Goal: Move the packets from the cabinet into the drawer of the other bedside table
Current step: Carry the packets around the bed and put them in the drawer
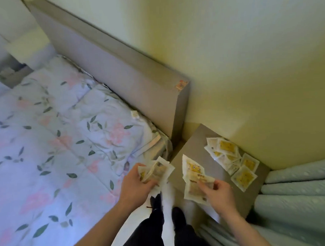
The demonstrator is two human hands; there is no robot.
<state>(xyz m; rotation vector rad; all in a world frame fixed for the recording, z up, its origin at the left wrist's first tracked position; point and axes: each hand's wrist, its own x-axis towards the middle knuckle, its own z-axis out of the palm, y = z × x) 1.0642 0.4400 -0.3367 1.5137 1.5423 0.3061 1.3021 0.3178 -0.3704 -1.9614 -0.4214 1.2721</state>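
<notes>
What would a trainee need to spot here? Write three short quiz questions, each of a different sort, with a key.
1. True or false: the left hand holds nothing.
2. Where do the loose packets lie? A) on the bed B) on the bedside table C) on the floor
3. Fill in: the right hand grips a bunch of ____.

Key: 1 false, its fingers curl round a bunch of packets. 2 B. 3 packets.
</notes>
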